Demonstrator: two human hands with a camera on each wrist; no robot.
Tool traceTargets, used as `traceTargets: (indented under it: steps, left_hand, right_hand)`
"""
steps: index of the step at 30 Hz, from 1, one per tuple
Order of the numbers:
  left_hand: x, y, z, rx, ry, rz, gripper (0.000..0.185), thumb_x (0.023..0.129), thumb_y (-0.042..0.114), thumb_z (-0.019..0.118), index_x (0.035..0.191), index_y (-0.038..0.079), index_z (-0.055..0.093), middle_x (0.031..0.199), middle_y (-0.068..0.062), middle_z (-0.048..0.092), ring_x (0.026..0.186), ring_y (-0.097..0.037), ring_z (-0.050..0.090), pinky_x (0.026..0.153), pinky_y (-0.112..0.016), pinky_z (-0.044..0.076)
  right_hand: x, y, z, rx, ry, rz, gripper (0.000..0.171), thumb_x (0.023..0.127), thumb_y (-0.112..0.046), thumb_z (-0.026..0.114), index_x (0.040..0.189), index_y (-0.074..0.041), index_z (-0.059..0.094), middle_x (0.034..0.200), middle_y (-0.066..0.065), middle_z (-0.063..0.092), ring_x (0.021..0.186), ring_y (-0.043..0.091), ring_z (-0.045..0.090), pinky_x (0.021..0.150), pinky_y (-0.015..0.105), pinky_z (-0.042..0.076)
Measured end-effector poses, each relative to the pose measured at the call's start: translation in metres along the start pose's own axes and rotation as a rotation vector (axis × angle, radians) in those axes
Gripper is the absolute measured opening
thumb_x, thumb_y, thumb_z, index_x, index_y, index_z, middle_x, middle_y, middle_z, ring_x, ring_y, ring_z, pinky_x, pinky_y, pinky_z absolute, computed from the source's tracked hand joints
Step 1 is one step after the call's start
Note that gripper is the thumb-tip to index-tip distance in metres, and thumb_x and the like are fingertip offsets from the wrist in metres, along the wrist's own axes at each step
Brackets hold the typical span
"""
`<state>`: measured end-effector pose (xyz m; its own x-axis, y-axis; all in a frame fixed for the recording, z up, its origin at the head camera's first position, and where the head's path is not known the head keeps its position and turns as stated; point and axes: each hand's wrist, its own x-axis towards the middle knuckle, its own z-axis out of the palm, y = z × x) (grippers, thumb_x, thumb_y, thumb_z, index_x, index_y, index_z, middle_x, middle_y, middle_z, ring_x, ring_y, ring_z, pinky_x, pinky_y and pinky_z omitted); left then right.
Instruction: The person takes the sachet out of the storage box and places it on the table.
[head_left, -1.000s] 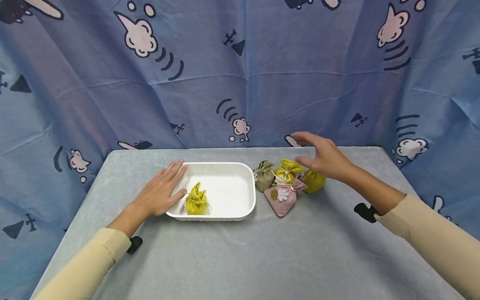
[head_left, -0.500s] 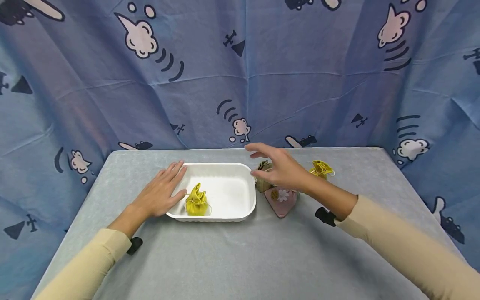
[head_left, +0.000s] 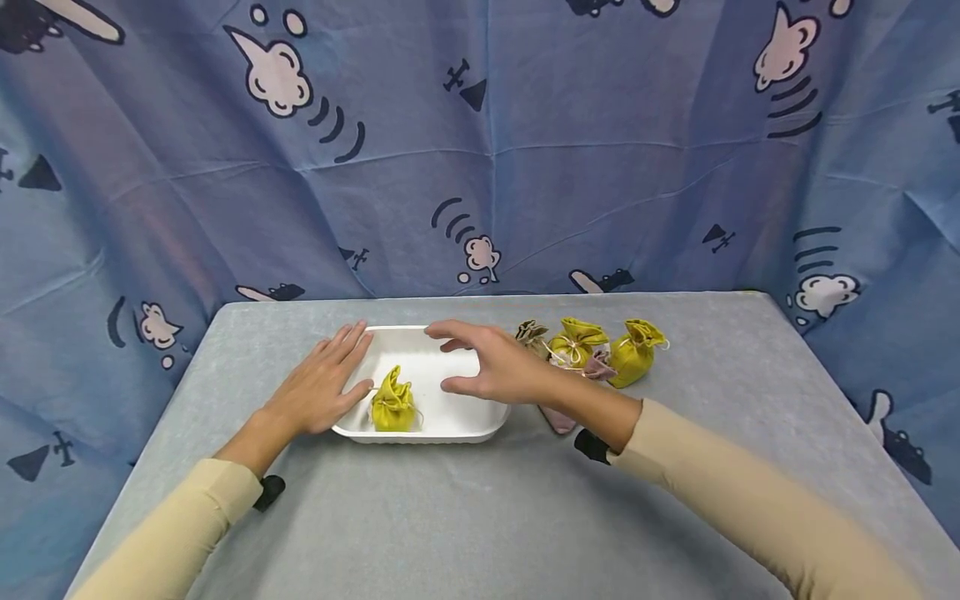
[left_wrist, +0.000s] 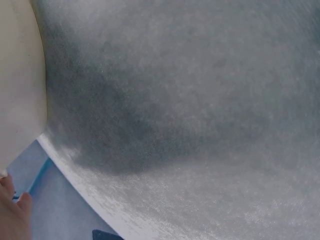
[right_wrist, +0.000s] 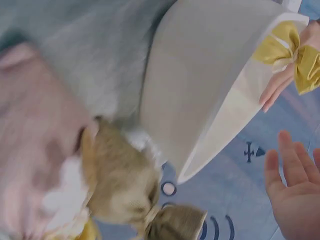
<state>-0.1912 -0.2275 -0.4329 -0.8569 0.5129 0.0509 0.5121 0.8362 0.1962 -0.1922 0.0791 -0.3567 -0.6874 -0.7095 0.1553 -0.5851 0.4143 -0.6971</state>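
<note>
In the head view a white tray (head_left: 450, 423) holds one yellow drawstring pouch (head_left: 393, 405) at its front left. My left hand (head_left: 318, 383) lies with extended fingers along the tray's left rim, its thumb close to that pouch. Over the tray's right half is my right hand (head_left: 501, 367), thumb and fingers apart with nothing between them. The right wrist view also shows those fingers (right_wrist: 292, 165) spread beyond the tray's edge. Below the right wrist, a pink pouch (head_left: 558, 419) is mostly covered by the forearm.
Right of the tray sit a khaki pouch (head_left: 531, 332), a yellow pouch tied with a bow (head_left: 577, 342) and another yellow pouch (head_left: 632, 357) at the far end. A grey-covered table (head_left: 420, 517) carries everything, and a blue printed curtain (head_left: 600, 167) hangs behind it.
My right hand has moved left, from above the pouches to over the tray, empty throughout. The left hand, the tray and the pouches have stayed in place.
</note>
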Motion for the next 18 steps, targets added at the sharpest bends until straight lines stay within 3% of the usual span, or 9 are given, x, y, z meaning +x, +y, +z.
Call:
traceTargets:
  steps: [6,18]
  left_hand:
    - [0.000,0.000,0.000,0.000,0.000,-0.004,0.072,0.103,0.037,0.047,0.158,0.001,0.019,0.166,-0.015,0.013,0.150,-0.038,0.014,0.119,-0.058,0.018]
    - [0.000,-0.001,0.000,0.009,0.011,0.006,0.072,0.103,0.039,0.046,0.158,0.001,0.020,0.165,-0.016,0.015,0.150,-0.037,0.014,0.118,-0.059,0.020]
  right_hand:
    - [0.011,-0.004,0.018,-0.016,-0.047,-0.029,0.068,0.083,-0.013,0.081,0.142,-0.004,0.051,0.141,0.013,0.057,0.119,0.023,0.063,0.103,0.035,0.048]
    - [0.025,-0.011,0.044,-0.013,-0.113,-0.005,0.072,0.083,-0.014,0.082,0.145,-0.008,0.047,0.142,0.011,0.057,0.122,0.024,0.060,0.106,0.040,0.046]
